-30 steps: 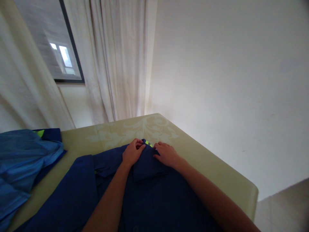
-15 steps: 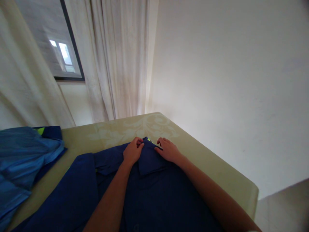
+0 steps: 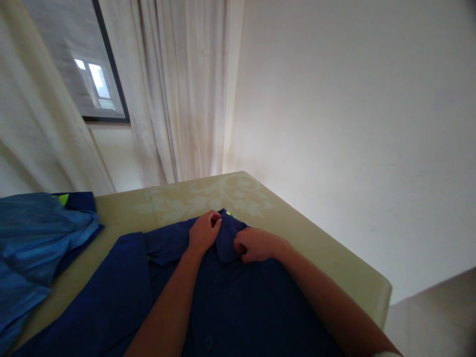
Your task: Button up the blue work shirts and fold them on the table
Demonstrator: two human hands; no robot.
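A dark blue collared jacket [image 3: 249, 307] lies spread over the table, one sleeve [image 3: 107, 282] stretching to the lower left. At its top sits the folded collar [image 3: 226, 243], with a small yellow-green bit [image 3: 228, 213] showing on the far edge. My left hand [image 3: 203, 232] pinches the cloth at the collar's left side, thumb and fingers together. On the opposite side, my right hand [image 3: 260, 245] has its fingers curled closed on the collar's right part. The exact grip of its fingertips is partly hidden.
Another garment [image 3: 33, 243], lighter blue with dark blue and yellow-green parts, lies at the table's left. The beige patterned table [image 3: 312, 238] ends at a rounded corner on the right, alongside a white wall [image 3: 353, 124]. Curtains [image 3: 186, 89] hang behind.
My right hand has moved from the collar's far edge down and nearer to me, and its fingers have curled closed on the cloth. My left hand has stayed nearly in place.
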